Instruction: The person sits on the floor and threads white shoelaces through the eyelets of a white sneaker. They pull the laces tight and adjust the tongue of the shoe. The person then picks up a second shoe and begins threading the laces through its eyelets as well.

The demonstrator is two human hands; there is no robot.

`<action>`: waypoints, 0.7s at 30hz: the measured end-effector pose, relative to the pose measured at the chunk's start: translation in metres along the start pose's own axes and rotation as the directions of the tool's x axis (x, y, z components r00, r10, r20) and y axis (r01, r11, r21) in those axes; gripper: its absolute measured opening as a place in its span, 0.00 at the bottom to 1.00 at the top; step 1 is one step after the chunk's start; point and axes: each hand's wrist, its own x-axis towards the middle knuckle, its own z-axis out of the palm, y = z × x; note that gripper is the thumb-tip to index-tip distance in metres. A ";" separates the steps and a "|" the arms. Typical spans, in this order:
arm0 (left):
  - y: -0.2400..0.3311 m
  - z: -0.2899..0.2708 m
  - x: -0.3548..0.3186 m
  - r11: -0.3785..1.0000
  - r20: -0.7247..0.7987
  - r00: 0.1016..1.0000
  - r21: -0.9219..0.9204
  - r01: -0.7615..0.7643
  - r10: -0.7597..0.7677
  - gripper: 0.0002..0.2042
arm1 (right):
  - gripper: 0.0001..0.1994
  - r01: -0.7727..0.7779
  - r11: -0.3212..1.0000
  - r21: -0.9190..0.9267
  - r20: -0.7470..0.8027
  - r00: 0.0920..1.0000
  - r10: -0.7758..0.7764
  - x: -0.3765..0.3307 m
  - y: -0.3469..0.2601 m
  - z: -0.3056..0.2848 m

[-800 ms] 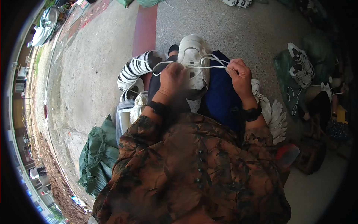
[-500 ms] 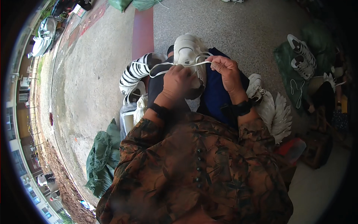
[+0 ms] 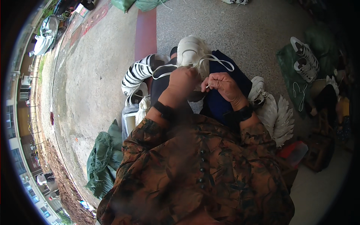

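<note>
One white shoe (image 3: 190, 50) is set between a dark trouser leg (image 3: 159, 85) and blue cloth (image 3: 243, 80), just beyond both hands, its long axis directed away from the patterned shirt (image 3: 183, 157). Its near part is overlapped by the left hand (image 3: 183, 80), judged the nearer; the right hand (image 3: 224, 85) is placed just beside it, over the cloth. A white lace (image 3: 232, 68) is pinched at the right thumb and forefinger. Left fingers are curled; whether anything is gripped cannot be told, the palm being hidden. Materials noted: mesh-like upper, rounded toe; lace flat, ribbon-like, bowed into a loop. Black-and-white shoes (image 3: 133, 75) are nested in a curved row at left.
</note>
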 end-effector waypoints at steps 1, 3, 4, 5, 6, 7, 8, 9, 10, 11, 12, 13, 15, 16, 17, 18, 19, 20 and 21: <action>0.002 0.001 0.003 0.998 0.023 1.000 0.056 -0.007 0.006 0.05 | 0.12 -0.033 0.999 -0.034 -0.020 0.999 0.033 -0.001 0.002 -0.001; 0.007 0.003 0.006 0.991 0.052 0.998 0.131 -0.027 0.020 0.05 | 0.11 -0.027 0.998 -0.050 -0.095 0.995 0.022 0.000 0.004 -0.003; 0.011 0.002 0.007 0.988 0.059 0.998 0.152 -0.038 0.029 0.04 | 0.11 -0.023 0.998 -0.059 -0.130 0.991 0.015 0.002 0.005 -0.004; 0.014 0.001 0.007 0.984 0.065 0.997 0.172 -0.049 0.038 0.04 | 0.11 0.002 1.000 -0.022 -0.180 0.984 -0.006 0.004 0.007 -0.006; 0.014 -0.002 0.008 0.982 0.044 0.999 0.185 -0.040 0.032 0.03 | 0.11 0.028 0.999 0.015 -0.237 0.971 -0.024 0.004 0.009 -0.009; 0.014 -0.007 0.005 0.980 0.023 0.999 0.196 -0.026 0.022 0.03 | 0.11 0.053 0.997 0.053 -0.290 0.956 -0.036 0.004 0.013 -0.012; 0.013 -0.013 0.003 0.978 0.002 1.000 0.207 -0.012 0.012 0.02 | 0.10 0.093 0.995 0.031 -0.331 0.941 -0.077 0.001 0.018 -0.025; 0.006 -0.026 -0.002 0.978 -0.011 1.000 0.210 0.018 -0.016 0.02 | 0.10 0.129 0.992 0.011 -0.366 0.923 -0.116 -0.008 0.021 -0.041; -0.010 -0.037 -0.010 0.965 0.021 0.998 0.257 0.044 -0.051 0.03 | 0.09 0.155 0.986 -0.068 -0.465 0.869 -0.168 -0.022 0.017 -0.056; -0.032 -0.049 -0.023 0.958 0.007 0.997 0.277 0.077 -0.083 0.04 | 0.09 0.174 0.973 -0.150 -0.551 0.802 -0.228 -0.041 0.009 -0.075; -0.059 -0.061 -0.045 0.939 -0.004 0.987 0.308 0.151 -0.158 0.05 | 0.10 0.210 0.977 -0.036 -0.688 0.704 -0.177 -0.068 0.001 -0.100; -0.077 -0.083 -0.067 0.881 0.057 0.939 0.370 0.296 -0.339 0.06 | 0.11 0.215 0.966 -0.141 -0.739 0.627 -0.247 -0.099 -0.005 -0.129; -0.146 -0.096 -0.134 0.669 0.073 0.755 0.523 0.527 -0.652 0.05 | 0.09 0.247 0.950 -0.191 -0.851 0.442 -0.286 -0.175 -0.005 -0.190; -0.185 -0.090 -0.179 0.574 0.011 0.677 0.541 0.615 -0.736 0.05 | 0.09 0.215 0.962 -0.166 -0.913 0.336 -0.233 -0.215 -0.001 -0.215; -0.203 -0.091 -0.211 0.457 0.043 0.539 0.590 0.666 -0.841 0.06 | 0.08 0.184 0.973 -0.139 -0.961 0.214 -0.177 -0.246 0.005 -0.227; -0.210 -0.087 -0.232 0.427 0.041 0.495 0.572 0.701 -0.868 0.06 | 0.07 0.111 0.993 -0.048 -0.973 0.219 -0.072 -0.263 0.015 -0.232; -0.212 -0.079 -0.244 0.392 0.040 0.446 0.552 0.736 -0.894 0.06 | 0.07 0.035 0.998 0.043 -0.975 0.220 0.035 -0.274 0.025 -0.235; -0.211 -0.068 -0.242 0.421 0.070 0.455 0.521 0.743 -0.888 0.06 | 0.06 -0.043 0.990 0.137 -0.965 0.218 0.143 -0.277 0.027 -0.238; -0.203 -0.059 -0.235 0.439 0.086 0.460 0.493 0.751 -0.884 0.06 | 0.04 -0.310 0.946 0.090 -0.956 0.240 0.170 -0.253 0.025 -0.225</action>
